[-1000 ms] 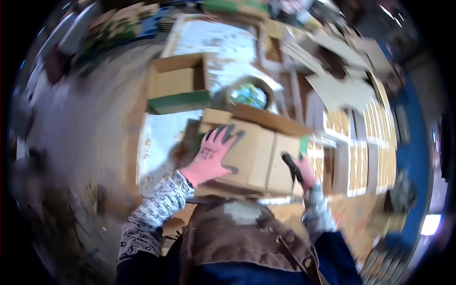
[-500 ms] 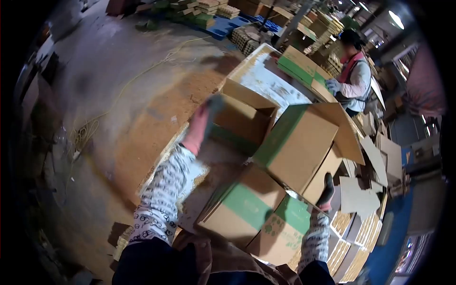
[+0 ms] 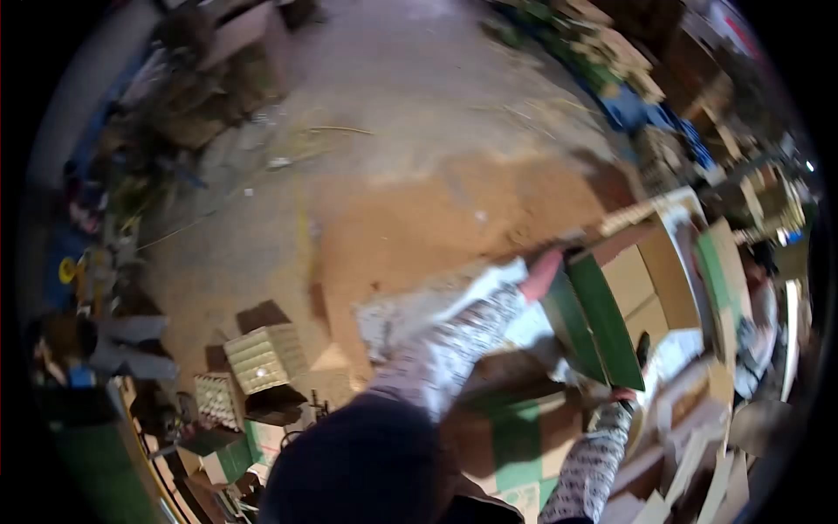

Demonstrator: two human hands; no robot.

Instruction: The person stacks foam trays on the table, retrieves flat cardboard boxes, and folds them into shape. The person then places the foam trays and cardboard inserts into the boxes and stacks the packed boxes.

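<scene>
An open cardboard box [image 3: 618, 334] with green outer flaps lies tilted at right of centre, its tan inside showing. My left hand [image 3: 543, 275], in a pink glove, is at its upper left corner; the fingertips are blurred and partly hidden. At the box's lower right corner is my right hand [image 3: 630, 384], its dark thumb over the edge and the other fingers hidden behind the cardboard. Nearer my body, a closed box with a green stripe [image 3: 517, 444] lies under my arms.
A co-worker [image 3: 761, 327] stands at the right edge beside a green-striped carton [image 3: 723, 266]. Torn cardboard pieces [image 3: 698, 454] lie lower right. Egg trays [image 3: 262, 358] and small boxes stand lower left. Another person's legs [image 3: 135, 345] show at far left. Brown floor [image 3: 419, 218] lies beyond.
The view has swung left over the floor. My left hand has moved to the open box's corner, and my right hand has come from the boxes in front to that same box.
</scene>
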